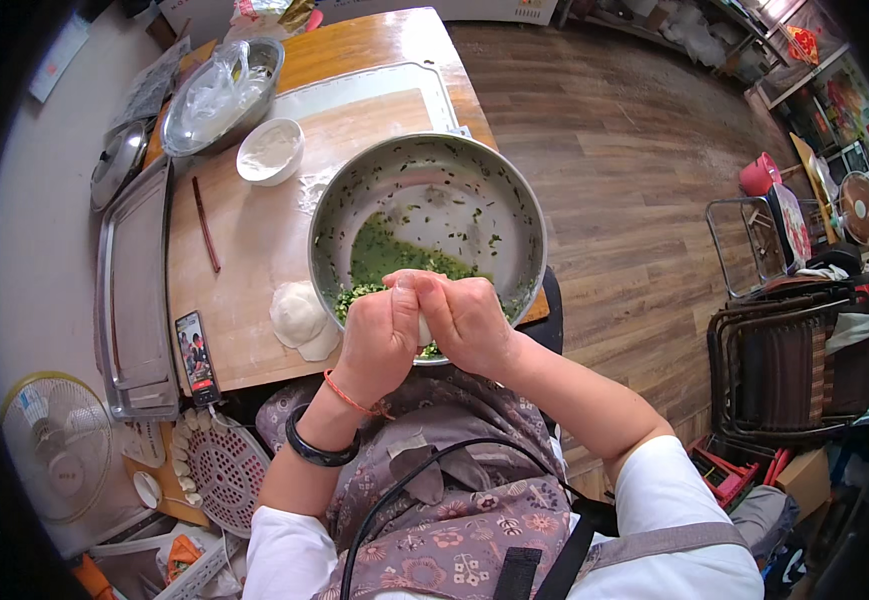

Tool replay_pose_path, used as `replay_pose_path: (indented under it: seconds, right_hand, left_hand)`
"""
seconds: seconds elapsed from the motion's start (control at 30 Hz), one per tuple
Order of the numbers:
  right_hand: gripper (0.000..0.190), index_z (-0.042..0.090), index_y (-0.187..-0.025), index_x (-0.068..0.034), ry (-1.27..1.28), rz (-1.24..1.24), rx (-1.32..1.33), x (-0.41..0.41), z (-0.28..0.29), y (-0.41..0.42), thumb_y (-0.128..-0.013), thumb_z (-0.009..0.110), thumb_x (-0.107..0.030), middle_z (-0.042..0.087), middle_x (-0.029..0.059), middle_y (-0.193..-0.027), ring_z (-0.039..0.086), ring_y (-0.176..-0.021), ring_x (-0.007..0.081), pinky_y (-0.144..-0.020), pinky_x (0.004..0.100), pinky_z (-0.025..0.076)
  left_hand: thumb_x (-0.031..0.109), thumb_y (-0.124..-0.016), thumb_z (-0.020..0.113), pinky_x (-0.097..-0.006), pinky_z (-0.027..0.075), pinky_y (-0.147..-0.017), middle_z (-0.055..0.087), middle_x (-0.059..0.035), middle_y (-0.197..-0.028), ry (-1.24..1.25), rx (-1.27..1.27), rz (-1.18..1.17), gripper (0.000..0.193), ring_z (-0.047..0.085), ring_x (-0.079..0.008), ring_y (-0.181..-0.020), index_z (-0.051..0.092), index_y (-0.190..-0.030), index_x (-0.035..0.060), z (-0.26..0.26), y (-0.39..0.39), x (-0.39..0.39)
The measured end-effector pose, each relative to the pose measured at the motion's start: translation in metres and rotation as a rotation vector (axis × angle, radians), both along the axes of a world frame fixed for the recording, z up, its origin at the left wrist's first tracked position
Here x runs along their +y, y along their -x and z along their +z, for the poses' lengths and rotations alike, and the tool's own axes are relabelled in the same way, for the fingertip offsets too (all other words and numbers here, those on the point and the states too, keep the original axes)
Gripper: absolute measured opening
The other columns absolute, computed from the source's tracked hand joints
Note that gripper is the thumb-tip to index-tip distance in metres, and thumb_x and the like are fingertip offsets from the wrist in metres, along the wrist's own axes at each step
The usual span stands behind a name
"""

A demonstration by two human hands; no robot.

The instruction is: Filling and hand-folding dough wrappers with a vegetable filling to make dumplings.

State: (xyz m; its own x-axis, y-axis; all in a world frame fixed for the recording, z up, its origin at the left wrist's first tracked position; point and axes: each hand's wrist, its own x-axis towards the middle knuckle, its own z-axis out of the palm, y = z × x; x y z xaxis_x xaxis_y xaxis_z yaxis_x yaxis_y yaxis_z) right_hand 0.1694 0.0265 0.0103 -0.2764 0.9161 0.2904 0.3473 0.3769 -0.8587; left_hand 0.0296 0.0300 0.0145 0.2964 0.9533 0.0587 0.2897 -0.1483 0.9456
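Observation:
My left hand and my right hand meet over the near rim of a large metal bowl. Both are closed around a small piece of white dough, mostly hidden by the fingers. Inside the bowl lies a chopped green filling with green liquid pooled beside it. Left of the bowl, a lump of white dough rests on the wooden board. Farther back stands a white bowl of flour, and dark chopsticks lie on the board.
A metal tray borders the board's left side, near a phone. Below it, shaped dough pieces line a round perforated tray. An oval metal basin holds a plastic bag. Folded chairs stand at the right.

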Motion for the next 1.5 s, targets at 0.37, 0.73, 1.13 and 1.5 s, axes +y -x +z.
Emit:
replay_pose_path:
  seconds: [0.37, 0.73, 1.13, 1.5]
  right_hand:
    - [0.064, 0.020, -0.140, -0.003, 0.272, 0.110, 0.237, -0.005, 0.023, -0.007, -0.092, 0.046, -0.036, 0.063, 0.0171, -0.082, 0.064, -0.076, 0.0248, -0.065, 0.0364, 0.048]
    - [0.052, 0.029, -0.139, -0.006, 0.765, 0.264, 0.922, -0.026, -0.006, 0.024, -0.092, 0.052, -0.010, 0.051, 0.0075, -0.120, 0.054, -0.103, 0.0122, -0.085, 0.0281, 0.047]
    - [0.052, 0.027, -0.139, -0.002, 0.861, 0.312, 0.566, -0.059, -0.015, 0.094, -0.091, 0.049, -0.003, 0.050, 0.0095, -0.121, 0.054, -0.104, 0.0157, -0.083, 0.0284, 0.049]
    - [0.059, 0.021, -0.141, -0.007, 0.805, 0.520, 0.319, -0.042, 0.007, 0.135, -0.091, 0.052, -0.007, 0.042, 0.0150, -0.129, 0.057, -0.105, 0.0174, -0.085, 0.0262, 0.046]
  left_hand:
    - [0.052, -0.093, 0.037, -0.0287, 0.047, -0.064, 0.063, -0.0060, -0.079, 0.408, -0.467, -0.162, 0.062, 0.059, -0.0153, -0.073, 0.055, -0.112, -0.0040, 0.014, 0.029, 0.005]
    - [0.040, -0.070, 0.074, -0.0371, 0.041, -0.084, 0.052, -0.0130, -0.106, -0.547, 0.463, 0.108, 0.077, 0.049, -0.0285, -0.095, 0.043, -0.132, 0.0064, 0.040, 0.038, -0.019]
    - [0.001, -0.072, 0.064, -0.0299, 0.050, -0.064, 0.063, -0.0079, -0.090, -0.503, 0.249, 0.270, 0.028, 0.061, -0.0221, -0.075, 0.066, -0.100, 0.0070, 0.014, 0.116, -0.086]
    - [0.000, -0.076, 0.063, -0.0338, 0.047, -0.060, 0.061, -0.0108, -0.077, -0.317, 0.401, 0.638, 0.013, 0.060, -0.0269, -0.070, 0.067, -0.087, 0.0057, -0.033, 0.217, -0.034]
